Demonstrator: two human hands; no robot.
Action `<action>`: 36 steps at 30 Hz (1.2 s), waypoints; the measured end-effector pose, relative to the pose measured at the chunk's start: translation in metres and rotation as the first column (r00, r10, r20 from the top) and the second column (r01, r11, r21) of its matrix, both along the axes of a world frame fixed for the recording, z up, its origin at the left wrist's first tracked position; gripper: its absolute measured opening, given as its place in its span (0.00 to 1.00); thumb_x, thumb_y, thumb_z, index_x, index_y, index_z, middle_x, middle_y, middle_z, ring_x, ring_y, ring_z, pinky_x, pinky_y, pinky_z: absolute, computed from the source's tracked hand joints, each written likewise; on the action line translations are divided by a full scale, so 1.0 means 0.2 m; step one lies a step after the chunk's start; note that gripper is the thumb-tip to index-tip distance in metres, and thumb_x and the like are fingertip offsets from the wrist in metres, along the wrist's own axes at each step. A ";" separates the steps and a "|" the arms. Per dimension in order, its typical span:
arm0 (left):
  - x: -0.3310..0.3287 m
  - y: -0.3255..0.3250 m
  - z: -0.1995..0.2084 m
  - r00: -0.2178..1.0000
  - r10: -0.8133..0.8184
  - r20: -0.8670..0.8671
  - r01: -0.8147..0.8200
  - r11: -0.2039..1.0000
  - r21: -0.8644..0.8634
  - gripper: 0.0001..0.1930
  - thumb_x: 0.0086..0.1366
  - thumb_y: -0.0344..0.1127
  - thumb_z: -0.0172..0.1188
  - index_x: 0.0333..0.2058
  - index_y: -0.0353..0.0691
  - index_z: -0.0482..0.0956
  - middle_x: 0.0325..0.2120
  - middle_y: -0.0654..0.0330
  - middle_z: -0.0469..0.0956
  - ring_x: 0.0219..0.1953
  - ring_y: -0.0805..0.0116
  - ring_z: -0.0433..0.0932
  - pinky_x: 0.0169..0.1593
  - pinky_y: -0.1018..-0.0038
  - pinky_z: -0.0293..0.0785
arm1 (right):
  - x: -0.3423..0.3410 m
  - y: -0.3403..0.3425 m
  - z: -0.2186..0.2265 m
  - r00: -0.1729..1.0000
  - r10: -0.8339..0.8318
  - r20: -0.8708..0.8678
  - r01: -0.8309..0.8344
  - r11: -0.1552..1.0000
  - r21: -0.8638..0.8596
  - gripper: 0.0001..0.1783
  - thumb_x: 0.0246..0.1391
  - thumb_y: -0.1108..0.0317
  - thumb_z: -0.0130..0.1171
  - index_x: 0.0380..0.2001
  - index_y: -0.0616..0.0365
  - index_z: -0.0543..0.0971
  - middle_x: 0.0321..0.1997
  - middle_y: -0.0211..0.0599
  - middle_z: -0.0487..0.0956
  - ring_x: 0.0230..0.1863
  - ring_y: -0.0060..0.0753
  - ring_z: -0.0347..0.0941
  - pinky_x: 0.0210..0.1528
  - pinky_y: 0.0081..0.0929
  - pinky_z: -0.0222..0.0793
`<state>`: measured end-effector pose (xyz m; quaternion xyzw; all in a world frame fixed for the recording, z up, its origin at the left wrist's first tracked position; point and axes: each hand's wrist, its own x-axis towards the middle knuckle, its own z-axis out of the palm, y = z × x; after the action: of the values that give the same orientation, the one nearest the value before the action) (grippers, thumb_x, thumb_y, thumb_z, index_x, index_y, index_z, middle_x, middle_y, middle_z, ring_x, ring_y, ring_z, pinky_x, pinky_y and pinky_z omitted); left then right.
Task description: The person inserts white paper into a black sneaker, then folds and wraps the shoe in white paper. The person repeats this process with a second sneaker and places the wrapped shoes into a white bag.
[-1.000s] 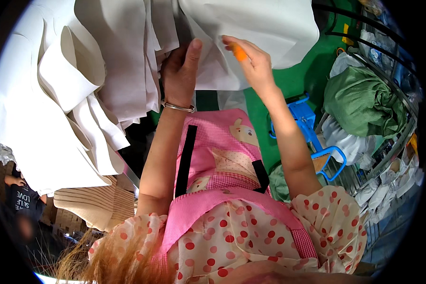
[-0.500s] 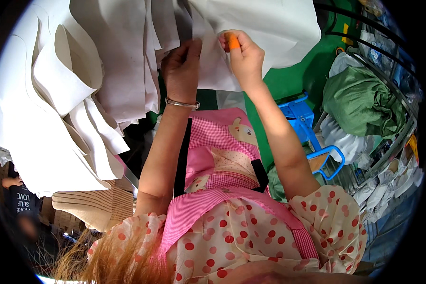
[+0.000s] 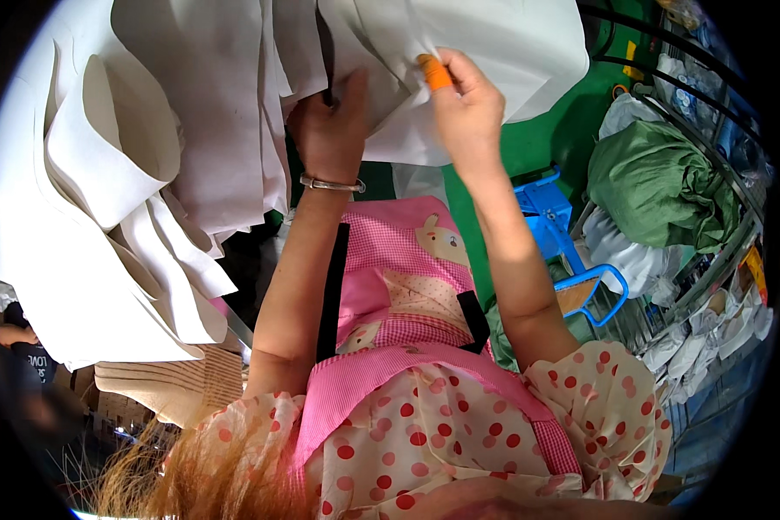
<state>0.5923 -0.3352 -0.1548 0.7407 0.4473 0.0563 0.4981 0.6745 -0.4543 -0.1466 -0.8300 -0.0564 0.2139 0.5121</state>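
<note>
A wide white sheet (image 3: 503, 56) of thin, flexible material hangs in front of me at the top. My right hand (image 3: 472, 108) pinches a fold of it between thumb and fingers, and an orange cover wraps the thumb's tip. To the left, my left hand (image 3: 329, 139) is in shadow at the sheet's left edge, its thumb up and its fingers curled inward; the fingertips are partly hidden. A silver bangle (image 3: 331, 184) circles that wrist. Beside this hand, more white sheets (image 3: 204, 104) hang in layers, some bent into loops (image 3: 113, 130) farther left.
At the right, a blue metal frame (image 3: 546, 212) stands on the green floor (image 3: 542, 139). Beyond it a green cloth bundle (image 3: 663, 186) and white bags fill a wire rack (image 3: 728, 234). Striped beige fabric (image 3: 169, 386) lies lower left, and another person (image 3: 30, 355) is at the far left.
My right hand has moved slightly right, drawing the pinched fold of the sheet with it. My left hand stays nearly in place, its thumb shifting a little.
</note>
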 end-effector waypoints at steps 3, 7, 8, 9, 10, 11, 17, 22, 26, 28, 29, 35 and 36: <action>0.02 0.02 -0.03 0.997 0.073 0.002 -0.072 0.983 0.169 0.18 0.57 0.37 0.60 0.43 0.31 0.74 0.38 0.53 0.78 0.39 0.55 0.76 0.45 0.68 0.70 | 0.09 -0.06 0.06 0.995 -0.053 -0.087 0.043 0.993 -0.112 0.08 0.53 0.76 0.55 0.37 0.60 0.79 0.28 0.22 0.77 0.31 0.10 0.68 0.35 0.11 0.64; 0.04 0.00 -0.02 0.991 0.108 0.085 -0.124 0.968 0.217 0.22 0.57 0.38 0.59 0.48 0.32 0.70 0.44 0.48 0.75 0.45 0.50 0.73 0.48 0.66 0.68 | 0.21 -0.17 0.17 0.984 -0.101 -0.146 0.096 0.994 -0.047 0.08 0.51 0.76 0.57 0.37 0.63 0.79 0.30 0.24 0.78 0.31 0.11 0.70 0.35 0.09 0.64; 0.03 0.01 -0.04 0.997 0.071 0.037 -0.077 0.970 0.229 0.23 0.57 0.39 0.60 0.49 0.31 0.70 0.45 0.47 0.74 0.46 0.49 0.72 0.49 0.65 0.67 | 0.24 -0.17 0.21 0.976 -0.113 -0.188 0.115 0.993 -0.001 0.08 0.51 0.77 0.57 0.36 0.63 0.79 0.30 0.25 0.78 0.31 0.11 0.70 0.35 0.09 0.64; 0.00 0.01 -0.08 0.999 0.035 -0.011 -0.031 0.970 0.240 0.25 0.57 0.40 0.60 0.50 0.31 0.69 0.46 0.46 0.73 0.47 0.49 0.72 0.50 0.64 0.67 | 0.24 -0.17 0.21 0.980 -0.087 -0.180 0.089 0.996 0.006 0.08 0.51 0.77 0.57 0.36 0.64 0.79 0.29 0.24 0.77 0.31 0.11 0.70 0.34 0.09 0.64; -0.01 0.01 -0.11 0.998 0.001 -0.060 0.014 0.968 0.249 0.26 0.57 0.41 0.60 0.50 0.31 0.68 0.46 0.44 0.72 0.48 0.48 0.71 0.51 0.63 0.66 | 0.24 -0.17 0.19 0.983 -0.059 -0.171 0.062 0.998 0.013 0.07 0.51 0.77 0.57 0.35 0.64 0.79 0.29 0.24 0.77 0.30 0.11 0.69 0.34 0.08 0.64; -0.01 -0.02 -0.04 0.997 0.004 -0.079 0.010 0.986 0.168 0.26 0.55 0.36 0.62 0.50 0.30 0.68 0.48 0.45 0.71 0.49 0.45 0.69 0.51 0.61 0.66 | 0.24 -0.17 0.17 0.985 -0.029 -0.167 0.033 0.999 0.025 0.07 0.51 0.77 0.57 0.34 0.64 0.79 0.29 0.24 0.77 0.30 0.11 0.69 0.33 0.08 0.63; -0.08 -0.17 0.13 0.988 -0.138 0.070 0.046 0.693 0.720 0.25 0.53 0.38 0.64 0.48 0.34 0.70 0.39 0.48 0.74 0.36 0.50 0.73 0.43 0.64 0.70 | 0.12 -0.02 0.04 0.989 0.018 -0.148 -0.023 0.999 -0.035 0.08 0.46 0.66 0.63 0.23 0.60 0.78 0.11 0.21 0.66 0.16 0.12 0.56 0.19 0.16 0.54; -0.03 -0.18 0.26 0.969 -0.197 0.152 0.225 0.953 -0.202 0.20 0.52 0.41 0.66 0.39 0.34 0.74 0.27 0.56 0.76 0.26 0.65 0.73 0.32 0.74 0.69 | 0.06 -0.01 0.01 0.954 0.065 -0.294 -0.043 0.996 0.081 0.11 0.51 0.65 0.57 0.20 0.60 0.77 0.11 0.22 0.67 0.16 0.13 0.58 0.19 0.17 0.55; -0.07 -0.16 0.26 0.993 -0.115 0.012 0.113 0.943 -0.313 0.15 0.59 0.41 0.60 0.27 0.32 0.74 0.12 0.62 0.67 0.16 0.77 0.62 0.23 0.78 0.62 | 0.11 -0.09 0.15 0.877 0.170 -0.449 -0.001 0.935 0.354 0.14 0.59 0.65 0.48 0.38 0.65 0.77 0.31 0.34 0.78 0.31 0.21 0.73 0.36 0.20 0.70; -0.10 -0.13 0.29 0.999 -0.006 0.046 0.024 0.916 -0.400 0.16 0.61 0.42 0.58 0.25 0.32 0.75 0.13 0.64 0.66 0.17 0.80 0.60 0.22 0.79 0.60 | 0.13 -0.21 0.19 0.945 0.113 -0.306 -0.033 0.966 0.256 0.17 0.60 0.64 0.46 0.42 0.67 0.75 0.39 0.40 0.78 0.39 0.29 0.75 0.45 0.24 0.69; -0.09 -0.14 0.35 0.988 0.105 0.114 -0.037 0.874 -0.484 0.17 0.62 0.42 0.58 0.23 0.32 0.75 0.13 0.69 0.64 0.18 0.81 0.57 0.22 0.80 0.58 | 0.14 -0.30 0.20 0.969 0.081 -0.235 -0.031 0.977 0.211 0.17 0.60 0.64 0.46 0.42 0.67 0.75 0.40 0.40 0.79 0.40 0.30 0.75 0.46 0.25 0.69; 0.00 -0.06 0.85 0.913 0.358 0.196 0.009 0.463 -0.886 0.16 0.62 0.43 0.58 0.34 0.33 0.76 0.25 0.68 0.75 0.25 0.82 0.70 0.29 0.83 0.68 | 0.06 -1.03 0.10 0.965 0.029 -0.259 -0.100 0.959 -0.266 0.27 0.57 0.52 0.50 0.53 0.61 0.70 0.53 0.42 0.73 0.56 0.33 0.67 0.55 0.27 0.63; 0.00 -0.04 0.92 0.912 0.346 0.219 0.041 0.456 -0.889 0.16 0.62 0.43 0.58 0.34 0.33 0.76 0.26 0.68 0.75 0.26 0.82 0.71 0.30 0.83 0.69 | 0.02 -0.99 0.15 0.892 -0.071 -0.447 -0.006 0.986 -0.168 0.30 0.57 0.47 0.48 0.53 0.62 0.69 0.53 0.41 0.73 0.57 0.33 0.66 0.55 0.26 0.62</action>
<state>0.5931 -0.3435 0.0292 0.3091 0.3753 0.0026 0.8738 0.6779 -0.6515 -0.1161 -0.7979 0.0960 0.3961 0.4441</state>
